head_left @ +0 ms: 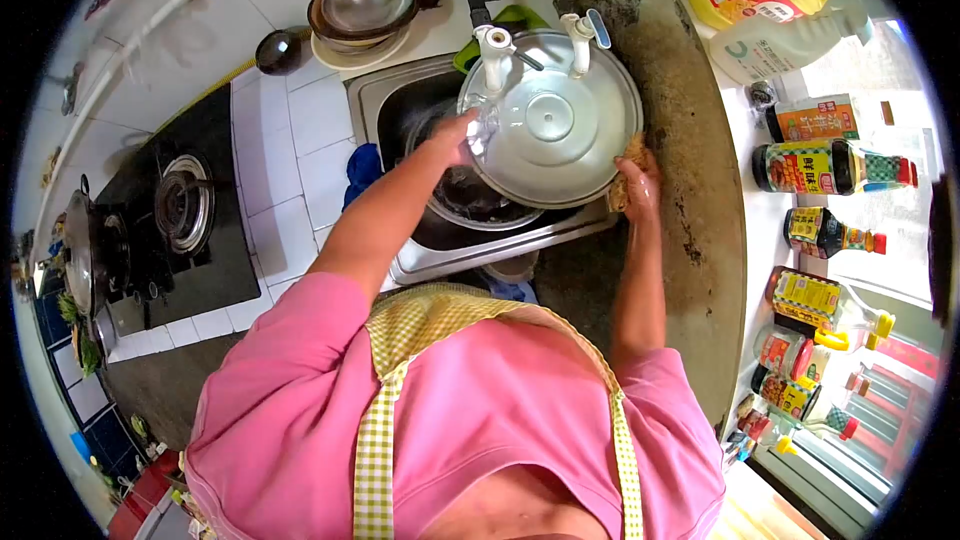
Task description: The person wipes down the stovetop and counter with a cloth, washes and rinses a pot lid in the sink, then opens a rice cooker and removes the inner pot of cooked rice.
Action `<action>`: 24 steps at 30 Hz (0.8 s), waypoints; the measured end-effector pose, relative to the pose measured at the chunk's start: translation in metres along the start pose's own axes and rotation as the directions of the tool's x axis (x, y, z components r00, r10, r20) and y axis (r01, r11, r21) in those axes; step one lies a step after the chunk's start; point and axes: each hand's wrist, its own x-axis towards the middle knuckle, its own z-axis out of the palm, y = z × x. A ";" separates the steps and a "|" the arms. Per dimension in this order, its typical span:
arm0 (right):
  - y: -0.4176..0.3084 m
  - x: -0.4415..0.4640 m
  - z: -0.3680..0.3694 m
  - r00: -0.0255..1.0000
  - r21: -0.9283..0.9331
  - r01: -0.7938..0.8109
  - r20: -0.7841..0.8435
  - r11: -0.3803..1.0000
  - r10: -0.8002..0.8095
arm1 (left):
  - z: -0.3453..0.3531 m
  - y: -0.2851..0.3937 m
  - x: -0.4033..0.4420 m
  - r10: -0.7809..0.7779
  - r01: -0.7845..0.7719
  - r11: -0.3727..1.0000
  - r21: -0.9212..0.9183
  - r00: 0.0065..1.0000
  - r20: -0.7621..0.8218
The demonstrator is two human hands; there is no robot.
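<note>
A round silver metal pot lid [590,155] with a raised centre and small knob is held over the sink [470,261], under the taps. At its left rim my left hand [459,138] is closed on the edge, and water splashes beside the fingers. My right hand [643,185] grips a rough brown scrubber [622,176] against the lid's right rim. From the white tap [492,55] water runs onto the lid's left side. Below, partly hidden by the lid, a dark wet pan [475,202] sits in the basin.
A second tap [580,45] overhangs the lid's far edge. Stacked metal bowls [368,2] and a ladle [278,52] are behind the sink. A blue cloth [363,170] lies left of it, near the gas stove [180,230]. Sauce bottles [805,168] line the right sill.
</note>
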 end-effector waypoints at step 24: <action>0.086 -0.011 0.155 0.752 0.050 -0.433 0.570 0.900 0.330 | -0.020 0.038 -0.264 0.448 -0.350 0.852 0.390 0.873 -0.194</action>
